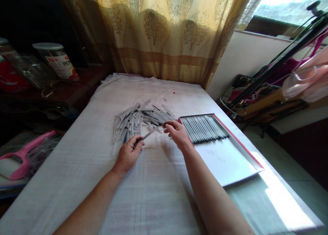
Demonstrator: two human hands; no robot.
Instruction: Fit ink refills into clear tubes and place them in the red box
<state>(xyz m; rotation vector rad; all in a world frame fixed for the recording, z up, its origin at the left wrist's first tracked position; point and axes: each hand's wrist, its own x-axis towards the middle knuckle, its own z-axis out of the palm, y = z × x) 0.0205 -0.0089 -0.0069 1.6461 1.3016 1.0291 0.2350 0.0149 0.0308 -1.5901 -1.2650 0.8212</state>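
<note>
Between my two hands runs a slim pen (150, 133) with a clear barrel. My left hand (130, 153) is closed round its lower left end. At the upper right end, the fingers of my right hand (177, 133) pinch a dark tip, perhaps a cap; its exact shape is too small to tell. Just beyond both hands lies a loose pile of pens and clear pen parts (133, 120). To the right, a shallow red-edged box lid (238, 142) holds a tidy row of pens (205, 129), their dark ends toward me.
A white cloth (143, 200) covers the table. A tiny red bit (174, 92) lies toward its far edge, near a patterned curtain (159, 33). On the left are a lidded jar (57, 60) and a pink-handled roller (28, 153). A dark slanted pole (271, 64) stands at right.
</note>
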